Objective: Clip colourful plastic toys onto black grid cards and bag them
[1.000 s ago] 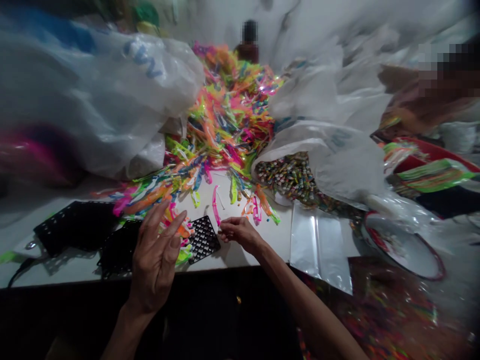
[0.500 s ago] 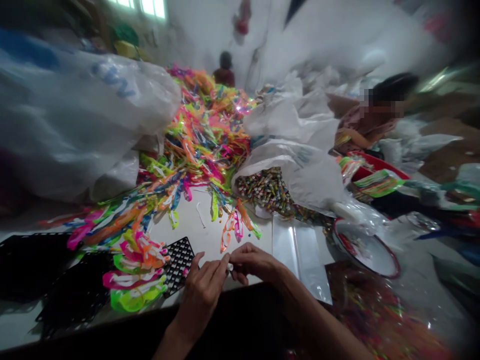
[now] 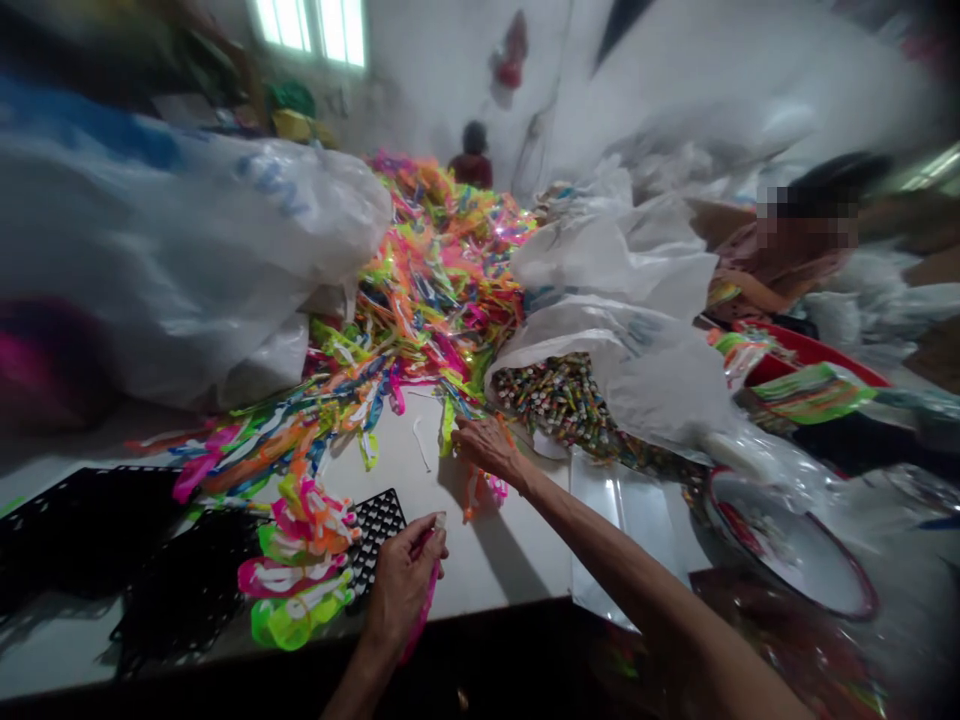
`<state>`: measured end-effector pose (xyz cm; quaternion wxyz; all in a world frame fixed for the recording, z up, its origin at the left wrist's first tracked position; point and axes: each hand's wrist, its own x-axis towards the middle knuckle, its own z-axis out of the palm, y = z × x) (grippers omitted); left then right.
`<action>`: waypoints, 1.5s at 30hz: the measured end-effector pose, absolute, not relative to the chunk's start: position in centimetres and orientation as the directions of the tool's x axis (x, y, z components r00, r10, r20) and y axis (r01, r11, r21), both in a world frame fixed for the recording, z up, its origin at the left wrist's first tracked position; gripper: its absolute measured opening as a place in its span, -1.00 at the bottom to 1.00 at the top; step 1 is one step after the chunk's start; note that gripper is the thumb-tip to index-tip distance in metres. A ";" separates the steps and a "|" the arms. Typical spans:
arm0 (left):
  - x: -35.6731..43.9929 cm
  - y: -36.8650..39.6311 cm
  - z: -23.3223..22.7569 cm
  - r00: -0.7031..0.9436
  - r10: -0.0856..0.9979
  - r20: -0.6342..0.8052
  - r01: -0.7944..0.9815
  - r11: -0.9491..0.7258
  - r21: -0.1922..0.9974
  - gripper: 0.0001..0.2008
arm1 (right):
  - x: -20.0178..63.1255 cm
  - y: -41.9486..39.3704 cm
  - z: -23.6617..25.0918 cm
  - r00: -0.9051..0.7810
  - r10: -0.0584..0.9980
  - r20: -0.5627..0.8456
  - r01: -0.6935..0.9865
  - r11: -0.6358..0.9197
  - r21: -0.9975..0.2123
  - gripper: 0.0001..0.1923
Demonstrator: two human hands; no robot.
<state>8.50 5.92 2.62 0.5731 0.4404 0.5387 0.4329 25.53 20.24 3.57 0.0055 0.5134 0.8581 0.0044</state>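
Note:
My left hand [image 3: 405, 575] is closed on a bright pink plastic strip [image 3: 426, 605] that hangs below the fingers. A small whitish end piece [image 3: 440, 521] sticks up between its thumb and forefinger. My right hand [image 3: 486, 445] is stretched forward over the table, palm down, its fingertips together beside a yellow-green strip [image 3: 448, 425]. Whatever is under those fingertips is hidden. Orange and pink strips [image 3: 472, 490] lie partly beneath that hand. Beside my left hand is a black perforated tray [image 3: 375, 535], with bundled coloured strips [image 3: 300, 570] to its left.
A large heap of neon strips [image 3: 442, 270] fills the back of the white table [image 3: 517, 560]. An open white sack [image 3: 645, 370] spills small patterned tubes [image 3: 555, 395]. Black trays [image 3: 187, 590] lie left, an enamel basin [image 3: 810, 560] right. A co-worker [image 3: 787, 250] sits at right.
My right hand has left my left hand and reached forward to the yellow-green strip. My left hand stays near the table edge, the pink strip now showing in it. The view has shifted slightly.

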 end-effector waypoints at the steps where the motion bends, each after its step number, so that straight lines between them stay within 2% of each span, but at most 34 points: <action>1: 8.6 5.9 2.4 0.037 0.965 -0.259 -0.056 0.261 0.964 -0.39 | 25.6 20.3 3.7 -0.477 0.879 0.007 0.879 0.477 -0.004 -0.84; 3: 8.8 6.0 2.1 0.024 0.955 -0.295 -0.122 0.296 0.948 -0.38 | 25.9 20.6 4.0 -0.472 0.881 0.025 0.876 0.472 -0.099 -0.84; 5: 8.9 6.2 2.0 0.010 0.948 -0.317 -0.180 0.314 0.932 -0.39 | 26.0 20.6 4.3 -0.422 0.905 0.049 0.840 0.411 -0.355 -0.86; 7: 9.1 6.5 2.0 -0.009 0.945 -0.327 -0.232 0.316 0.920 -0.42 | 25.9 20.4 4.5 -0.341 0.940 0.025 0.662 0.259 -0.703 -0.89; 8: 9.1 6.6 2.1 -0.021 0.944 -0.329 -0.257 0.313 0.914 -0.44 | 25.7 20.1 4.7 -0.311 0.950 -0.017 0.525 0.157 -0.836 -0.89; 10: 9.3 6.9 2.4 -0.045 0.943 -0.331 -0.311 0.302 0.901 -0.46 | 25.3 19.3 5.0 -0.311 0.944 -0.113 0.278 -0.023 -0.960 -0.81; 12: 9.4 7.2 2.8 -0.059 0.940 -0.335 -0.367 0.292 0.883 -0.47 | 24.6 18.5 5.4 -0.349 0.920 -0.176 0.104 -0.149 -0.983 -0.75; 15: 9.4 7.4 3.5 -0.054 0.937 -0.345 -0.433 0.289 0.854 -0.47 | 23.7 17.5 6.0 -0.381 0.905 -0.189 -0.005 -0.207 -0.978 -0.73; 23: 8.2 6.7 4.5 -0.053 0.939 -0.341 -0.469 0.278 0.838 -0.58 | 23.5 14.4 6.3 -0.424 0.880 -0.212 0.042 -0.215 -0.976 -0.74; 26: 8.2 6.4 4.3 -0.038 0.939 -0.343 -0.457 0.289 0.841 -0.56 | 23.3 13.0 5.2 -0.360 0.917 -0.171 0.020 -0.176 -0.984 -0.71; 31: 8.6 5.5 4.2 -0.027 0.948 -0.318 -0.388 0.283 0.877 -0.50 | 22.4 10.9 3.4 -0.188 0.973 -0.135 0.019 -0.134 -0.991 -0.79; 33: 8.4 5.0 4.4 -0.026 0.956 -0.293 -0.334 0.268 0.904 -0.49 | 22.2 9.8 3.6 -0.175 0.980 -0.092 0.004 -0.093 -0.996 -0.79; 37: 7.5 3.9 4.9 0.009 0.977 -0.213 -0.188 0.211 0.959 -0.52 | 22.9 7.2 5.5 -0.255 0.967 -0.023 0.153 0.017 -0.988 -0.78; 41: 6.7 2.7 5.4 0.105 0.983 -0.148 -0.046 0.154 0.987 -0.53 | 24.2 4.6 7.7 -0.324 0.943 0.077 0.385 0.205 -0.900 -0.81; 45: 6.3 1.4 6.6 0.215 0.969 -0.120 0.061 0.109 0.992 -0.59 | 25.0 2.4 9.1 -0.389 0.911 0.137 0.443 0.315 -0.839 -0.82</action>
